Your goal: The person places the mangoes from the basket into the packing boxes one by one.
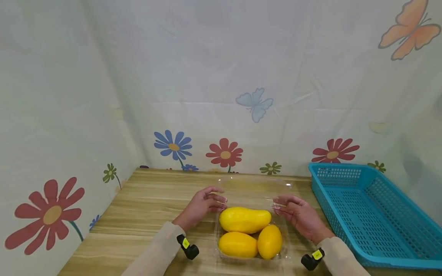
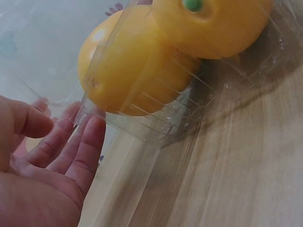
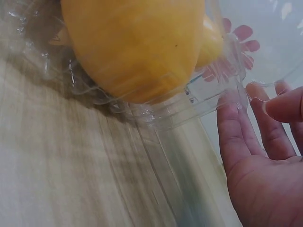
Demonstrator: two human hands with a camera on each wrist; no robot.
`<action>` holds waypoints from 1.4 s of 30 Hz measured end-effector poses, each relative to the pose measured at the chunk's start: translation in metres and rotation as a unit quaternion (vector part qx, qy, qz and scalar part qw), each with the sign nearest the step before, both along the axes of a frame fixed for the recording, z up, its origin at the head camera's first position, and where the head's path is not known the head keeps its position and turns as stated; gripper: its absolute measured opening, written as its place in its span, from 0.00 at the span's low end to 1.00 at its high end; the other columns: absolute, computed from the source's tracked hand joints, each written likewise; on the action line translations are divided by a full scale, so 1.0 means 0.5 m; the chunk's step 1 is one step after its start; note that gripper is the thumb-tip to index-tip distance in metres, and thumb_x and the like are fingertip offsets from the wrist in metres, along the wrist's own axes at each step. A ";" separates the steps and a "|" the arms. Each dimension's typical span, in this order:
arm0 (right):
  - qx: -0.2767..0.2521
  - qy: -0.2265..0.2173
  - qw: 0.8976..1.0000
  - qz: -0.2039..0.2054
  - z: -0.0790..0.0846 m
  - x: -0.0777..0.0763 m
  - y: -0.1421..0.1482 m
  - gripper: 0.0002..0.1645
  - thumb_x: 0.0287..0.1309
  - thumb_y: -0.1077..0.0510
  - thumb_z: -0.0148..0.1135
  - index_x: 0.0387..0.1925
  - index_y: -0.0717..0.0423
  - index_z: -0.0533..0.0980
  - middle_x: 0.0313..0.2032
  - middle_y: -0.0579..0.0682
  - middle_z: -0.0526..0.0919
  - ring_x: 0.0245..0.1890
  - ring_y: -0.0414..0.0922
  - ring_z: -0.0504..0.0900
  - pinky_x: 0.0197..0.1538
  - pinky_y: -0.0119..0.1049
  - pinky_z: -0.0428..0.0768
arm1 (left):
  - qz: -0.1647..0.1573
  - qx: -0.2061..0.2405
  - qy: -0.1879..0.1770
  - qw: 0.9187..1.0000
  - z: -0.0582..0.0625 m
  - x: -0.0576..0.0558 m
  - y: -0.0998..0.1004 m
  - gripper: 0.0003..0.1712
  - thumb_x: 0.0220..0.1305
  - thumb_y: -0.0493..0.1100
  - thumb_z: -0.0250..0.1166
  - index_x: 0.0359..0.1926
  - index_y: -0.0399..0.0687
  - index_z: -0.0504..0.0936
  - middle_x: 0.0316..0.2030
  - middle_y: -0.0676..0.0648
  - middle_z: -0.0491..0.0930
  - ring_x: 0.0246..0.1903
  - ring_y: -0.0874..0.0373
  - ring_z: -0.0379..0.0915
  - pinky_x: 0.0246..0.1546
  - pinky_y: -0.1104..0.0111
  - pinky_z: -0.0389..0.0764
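A clear plastic clamshell box (image 1: 216,230) lies on the table with its transparent lid (image 1: 253,191) swung back at the far side. Inside sit a long yellow fruit (image 1: 245,219) and two shorter orange-yellow fruits, one at the near left (image 1: 238,244) and one at the near right (image 1: 270,242). A green stem nub (image 2: 192,4) shows in the left wrist view. My left hand (image 1: 205,205) touches the left side where box and lid meet, its fingers loosely bent. On the opposite side, my right hand (image 1: 298,214) has its fingertips against the same edge, thumb apart from the fingers.
A teal plastic basket (image 1: 345,241) with perforated walls stands at the right, close to my right forearm. The wood-grain table (image 1: 148,203) ends at a pale curtain (image 1: 193,76) printed with flowers and butterflies, behind and to the left.
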State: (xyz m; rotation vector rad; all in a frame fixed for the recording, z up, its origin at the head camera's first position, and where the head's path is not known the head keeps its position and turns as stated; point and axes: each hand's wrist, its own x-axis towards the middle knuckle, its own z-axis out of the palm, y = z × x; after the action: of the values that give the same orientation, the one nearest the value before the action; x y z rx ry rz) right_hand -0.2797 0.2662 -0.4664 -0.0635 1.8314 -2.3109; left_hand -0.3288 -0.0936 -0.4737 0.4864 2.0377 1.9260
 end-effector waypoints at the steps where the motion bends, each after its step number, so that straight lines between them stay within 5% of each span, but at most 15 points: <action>1: -0.002 -0.002 1.000 -0.001 0.001 0.001 -0.001 0.21 0.75 0.66 0.49 0.64 0.62 0.74 0.61 0.56 0.82 0.54 0.46 0.86 0.59 0.39 0.83 | 0.000 0.006 -0.005 1.000 -0.001 0.000 0.000 0.22 0.77 0.38 0.55 0.68 0.41 0.71 0.55 0.36 0.82 0.52 0.47 0.85 0.55 0.59 0.85; 7: -0.028 -0.012 0.999 -0.009 0.004 0.007 -0.003 0.17 0.75 0.59 0.56 0.60 0.57 0.78 0.53 0.48 0.88 0.54 0.45 0.87 0.59 0.40 0.84 | -0.003 0.023 -0.016 1.000 -0.001 0.000 -0.001 0.25 0.78 0.51 0.56 0.64 0.37 0.72 0.57 0.33 0.81 0.53 0.45 0.85 0.56 0.58 0.84; 13: -0.028 -0.007 1.000 -0.004 0.006 0.013 0.000 0.18 0.76 0.63 0.49 0.58 0.61 0.79 0.52 0.49 0.88 0.53 0.45 0.87 0.58 0.39 0.84 | 0.011 0.010 -0.020 1.000 0.005 0.008 -0.001 0.21 0.76 0.47 0.59 0.62 0.40 0.75 0.57 0.38 0.82 0.51 0.48 0.85 0.56 0.61 0.84; 22: 0.008 0.003 1.000 0.000 0.002 0.016 -0.002 0.16 0.71 0.67 0.56 0.56 0.60 0.82 0.49 0.43 0.88 0.52 0.38 0.86 0.56 0.31 0.83 | 0.009 -0.037 0.016 0.999 0.004 0.014 -0.002 0.21 0.68 0.44 0.69 0.59 0.42 0.81 0.55 0.44 0.83 0.53 0.53 0.81 0.55 0.65 0.84; 31: 0.106 0.016 0.993 -0.053 0.002 0.021 -0.017 0.24 0.70 0.66 0.58 0.64 0.72 0.72 0.51 0.47 0.88 0.49 0.38 0.85 0.53 0.30 0.84 | 0.048 -0.096 0.028 0.994 0.010 0.028 0.001 0.23 0.68 0.45 0.69 0.61 0.45 0.81 0.53 0.48 0.84 0.53 0.54 0.80 0.57 0.62 0.84; 37: 0.180 -0.008 0.979 -0.092 0.009 0.046 -0.020 0.26 0.72 0.59 0.59 0.65 0.70 0.72 0.60 0.59 0.81 0.49 0.41 0.83 0.53 0.32 0.85 | 0.081 -0.109 -0.011 0.991 0.017 0.060 -0.003 0.30 0.66 0.47 0.71 0.66 0.44 0.77 0.51 0.46 0.83 0.46 0.56 0.81 0.53 0.63 0.85; 42: 0.228 -0.018 0.968 -0.102 0.015 0.083 -0.019 0.25 0.71 0.57 0.60 0.62 0.69 0.73 0.56 0.60 0.82 0.46 0.44 0.84 0.50 0.36 0.86 | 0.066 -0.082 -0.051 0.993 0.021 0.097 -0.014 0.28 0.68 0.42 0.68 0.64 0.34 0.76 0.48 0.42 0.82 0.39 0.58 0.81 0.48 0.63 0.87</action>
State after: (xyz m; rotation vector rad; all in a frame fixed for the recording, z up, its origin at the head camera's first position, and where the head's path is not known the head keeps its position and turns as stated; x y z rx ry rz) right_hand -0.2380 0.2568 -0.4587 0.2409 2.3954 -1.9257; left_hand -0.2803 -0.1007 -0.4630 0.2151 2.1871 1.7943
